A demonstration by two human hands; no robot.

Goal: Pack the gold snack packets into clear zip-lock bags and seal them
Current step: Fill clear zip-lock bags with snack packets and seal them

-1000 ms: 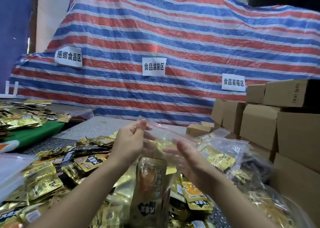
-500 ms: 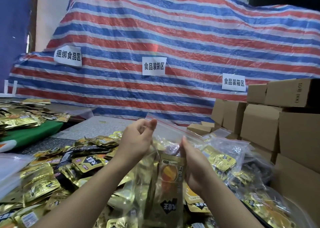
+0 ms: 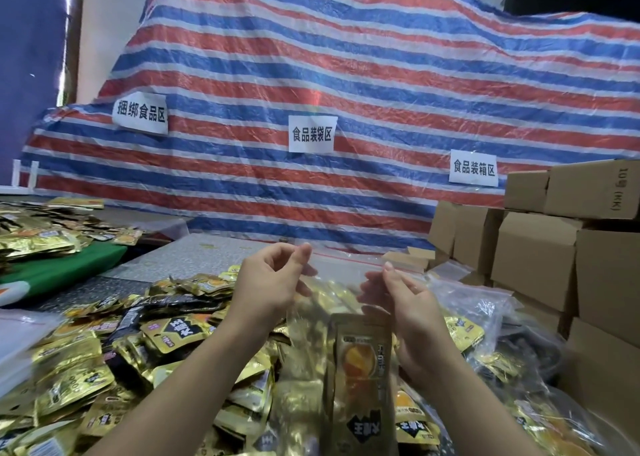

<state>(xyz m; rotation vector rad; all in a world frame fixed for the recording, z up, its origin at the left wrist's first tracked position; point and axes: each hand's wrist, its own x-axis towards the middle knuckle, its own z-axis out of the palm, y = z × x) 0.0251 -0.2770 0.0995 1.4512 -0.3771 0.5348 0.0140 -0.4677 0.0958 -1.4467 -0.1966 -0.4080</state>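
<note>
Grey speckled desk [image 3: 194, 258]. Loose gold snack packets [image 3: 79, 383] heaped over its near half. Green sheet [image 3: 59, 268] at left edge. Cardboard boxes [image 3: 533, 258] stacked along right side, filled clear bags [image 3: 485, 313] beside them.

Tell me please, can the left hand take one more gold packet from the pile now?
Probably not yet. The left hand pinches the top of the clear zip-lock bag, so it is busy. The pile of gold packets lies uncovered just below it.

Red-blue-white striped tarp [image 3: 346, 74]; gold packets [image 3: 69, 386]
</note>
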